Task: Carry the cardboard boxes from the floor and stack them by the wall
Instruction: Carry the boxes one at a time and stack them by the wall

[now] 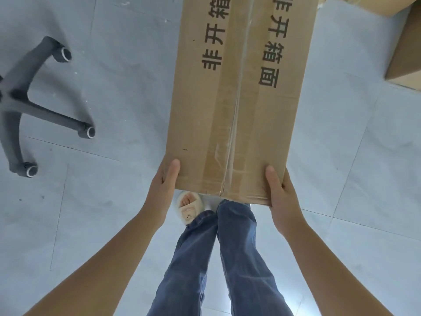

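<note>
1. a long cardboard box (237, 94) is held up off the floor (114, 201), out in front of the person, its far end running past the top edge of the view.
2. the left hand (163, 190) grips the near left corner of the box: the thumb lies flat on the top face, and the fingers are hidden under or behind the box, so how they curl cannot be told.
3. the right hand (281, 195) grips the near right corner the same way, thumb on top, palm against the side, fingers out of sight beneath.
4. the top face shows a taped centre seam and black printed characters on both flaps.
5. another cardboard box (404, 55) stands on the floor at the right edge, well apart from the hands.
6. below the held box are blue jeans (218, 258) and a pale fluffy slipper (189, 208).
7. a grey chair base (27, 99) with castors stands on the floor to the left.
</note>
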